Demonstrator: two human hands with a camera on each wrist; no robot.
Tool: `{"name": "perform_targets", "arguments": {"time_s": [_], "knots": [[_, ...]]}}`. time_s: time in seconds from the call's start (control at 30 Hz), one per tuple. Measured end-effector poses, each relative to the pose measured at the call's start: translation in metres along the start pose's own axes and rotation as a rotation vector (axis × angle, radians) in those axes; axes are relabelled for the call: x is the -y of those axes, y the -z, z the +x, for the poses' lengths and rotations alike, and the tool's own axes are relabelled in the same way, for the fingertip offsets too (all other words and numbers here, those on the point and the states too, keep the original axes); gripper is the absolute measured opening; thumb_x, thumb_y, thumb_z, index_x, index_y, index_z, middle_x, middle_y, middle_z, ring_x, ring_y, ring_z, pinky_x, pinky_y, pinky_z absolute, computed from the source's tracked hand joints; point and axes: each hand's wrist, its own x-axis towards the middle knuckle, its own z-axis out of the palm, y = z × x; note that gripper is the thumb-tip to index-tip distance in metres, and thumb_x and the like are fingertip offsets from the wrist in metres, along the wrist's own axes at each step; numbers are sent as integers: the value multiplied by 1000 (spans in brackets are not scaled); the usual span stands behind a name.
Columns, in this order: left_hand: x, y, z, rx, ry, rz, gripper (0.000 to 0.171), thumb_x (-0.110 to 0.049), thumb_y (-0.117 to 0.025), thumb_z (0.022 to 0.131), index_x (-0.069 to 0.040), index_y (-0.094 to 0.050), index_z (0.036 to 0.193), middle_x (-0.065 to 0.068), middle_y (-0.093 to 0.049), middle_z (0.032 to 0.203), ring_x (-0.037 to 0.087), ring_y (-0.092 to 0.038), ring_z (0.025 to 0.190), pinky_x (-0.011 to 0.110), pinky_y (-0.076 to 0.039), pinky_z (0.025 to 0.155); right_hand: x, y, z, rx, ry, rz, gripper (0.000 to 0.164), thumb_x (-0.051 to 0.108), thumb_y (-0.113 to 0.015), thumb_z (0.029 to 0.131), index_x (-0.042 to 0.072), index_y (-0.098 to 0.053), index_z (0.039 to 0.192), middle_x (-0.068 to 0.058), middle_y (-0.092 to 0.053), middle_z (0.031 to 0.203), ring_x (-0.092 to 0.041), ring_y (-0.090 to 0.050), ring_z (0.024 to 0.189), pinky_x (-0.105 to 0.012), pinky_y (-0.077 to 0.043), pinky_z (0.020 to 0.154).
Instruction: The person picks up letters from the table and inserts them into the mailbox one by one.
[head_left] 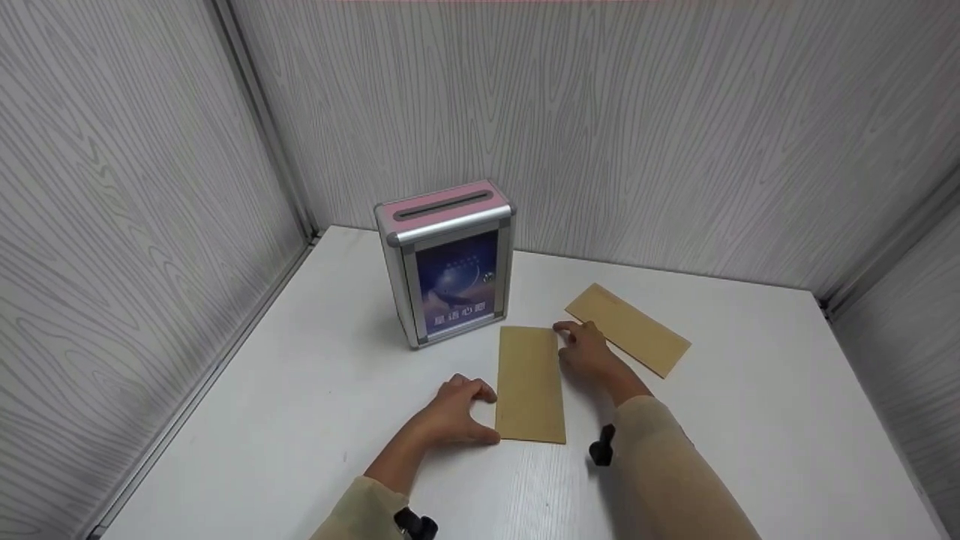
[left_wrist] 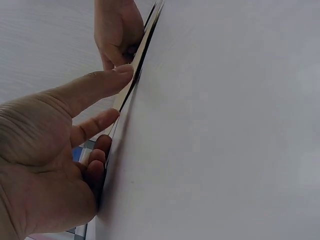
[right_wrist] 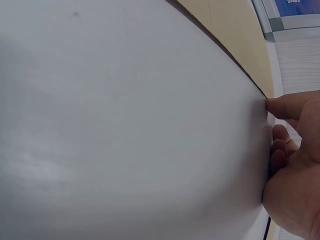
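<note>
A brown kraft envelope (head_left: 529,384) lies flat on the white table, its long side pointing away from me. My left hand (head_left: 452,414) is at its left edge, thumb at the near corner and index fingertip a little farther up. At the far right corner, my right hand (head_left: 586,355) touches the edge with its fingertips. Both hands have thumb and index finger spread apart. In the left wrist view, the left thumb and index finger (left_wrist: 95,125) meet the envelope's thin edge. The right wrist view shows the right thumb (right_wrist: 285,106) at the envelope corner.
A second brown envelope (head_left: 634,330) lies slanted behind the right hand. Behind the first envelope stands an upright silver-framed box (head_left: 448,222) with a pink slotted top and a blue poster. Grey wood-grain panels (head_left: 562,135) enclose the white table (head_left: 300,390) at the back and sides.
</note>
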Motion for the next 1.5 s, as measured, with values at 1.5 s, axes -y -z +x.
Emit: {"name": "perform_targets", "arguments": {"time_s": [1.5], "knots": [[5, 0, 3, -2, -20, -13, 52, -21, -93, 79, -13, -71, 126, 11, -59, 129, 26, -54, 123, 50, -48, 113, 11, -1, -2, -34, -70, 86, 37, 22, -70, 104, 10, -59, 137, -20, -49, 135, -35, -45, 123, -52, -42, 105]]}}
